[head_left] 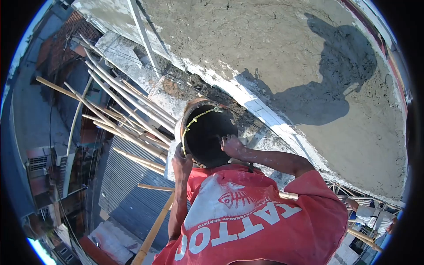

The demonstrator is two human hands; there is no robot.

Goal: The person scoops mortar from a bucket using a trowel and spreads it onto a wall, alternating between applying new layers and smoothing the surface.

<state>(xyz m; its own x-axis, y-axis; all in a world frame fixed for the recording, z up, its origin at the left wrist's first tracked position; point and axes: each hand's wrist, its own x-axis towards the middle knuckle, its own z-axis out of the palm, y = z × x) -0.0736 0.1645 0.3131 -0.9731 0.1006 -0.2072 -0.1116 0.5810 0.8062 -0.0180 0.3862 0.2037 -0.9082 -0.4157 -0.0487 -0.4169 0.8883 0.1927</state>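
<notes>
A round, dark-insided bucket (178, 133) stands tilted toward me on the rough ledge in front of my chest. A knotted yellow cord (193, 121) lies across its mouth. My left hand (181, 160) is closed round the near left part of the rim, beside the lower end of the cord. Over the right side of the mouth, my right hand (232, 146) is closed with its fingers bent inward. What it holds is lost in the deep shade, and so is whatever lies inside the bucket.
A wall of damp grey plaster (247, 39) rises ahead, with a pale block ledge (260, 110) along its foot. Bamboo poles (132, 99) jut out on the left above a corrugated roof (128, 181) far below. Another person (373, 218) is at lower right.
</notes>
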